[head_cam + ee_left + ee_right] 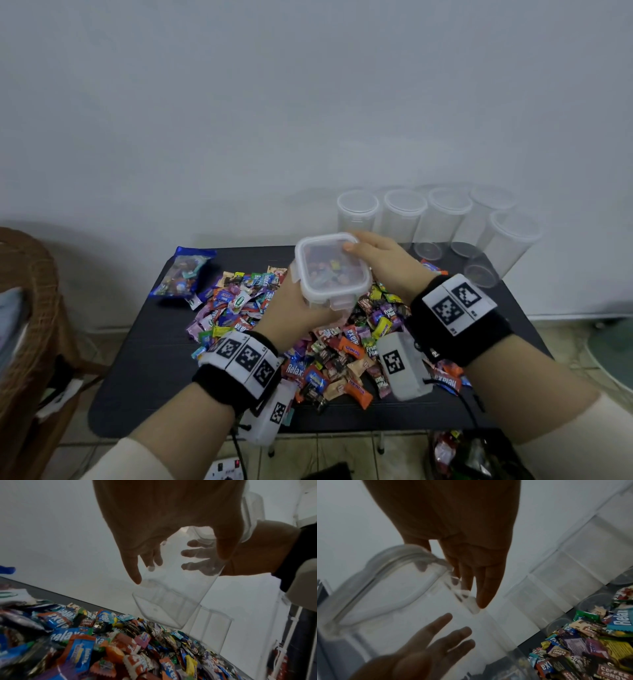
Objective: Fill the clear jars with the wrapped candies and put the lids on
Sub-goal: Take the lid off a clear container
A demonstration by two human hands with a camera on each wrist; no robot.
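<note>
The square clear jar (331, 270), its lid on, is held up above the middle of the black table (144, 359), over the heap of wrapped candies (329, 346). The left hand (291, 308) cups it from beneath at about seven o'clock, fingers spread along the clear wall. The right hand (383, 260) closes on the far corner at two o'clock, thumb on the lid. At one o'clock stand round clear jars (404, 216); at ten o'clock lies a blue candy bag (185, 270).
</note>
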